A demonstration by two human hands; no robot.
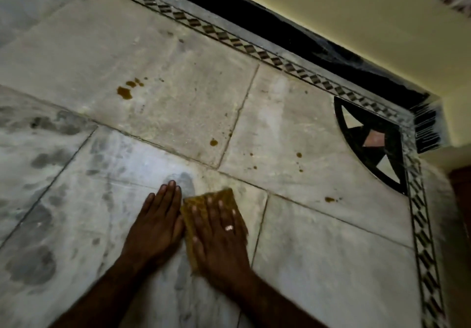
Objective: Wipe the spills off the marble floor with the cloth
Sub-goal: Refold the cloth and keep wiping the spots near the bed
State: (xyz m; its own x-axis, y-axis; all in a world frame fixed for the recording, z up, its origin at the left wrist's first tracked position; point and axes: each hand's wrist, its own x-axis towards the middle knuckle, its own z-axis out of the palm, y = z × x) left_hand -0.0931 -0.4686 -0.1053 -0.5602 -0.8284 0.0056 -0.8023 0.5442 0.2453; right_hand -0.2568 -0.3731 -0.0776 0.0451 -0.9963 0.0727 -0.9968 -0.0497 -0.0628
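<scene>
Under the right hand (219, 233), the cloth (219, 195) lies flat on the marble floor (331, 251). Its long axis runs the way the fingers point, away from the person, and its far edge shows just past the fingertips. Those fingers are straight and slightly apart, pressing it down. The left hand (155, 225) rests flat beside the cloth, fingers straight and together. Brown spills (125, 92) lie well beyond the fingertips, and one drop (329, 199) lies to their right.
</scene>
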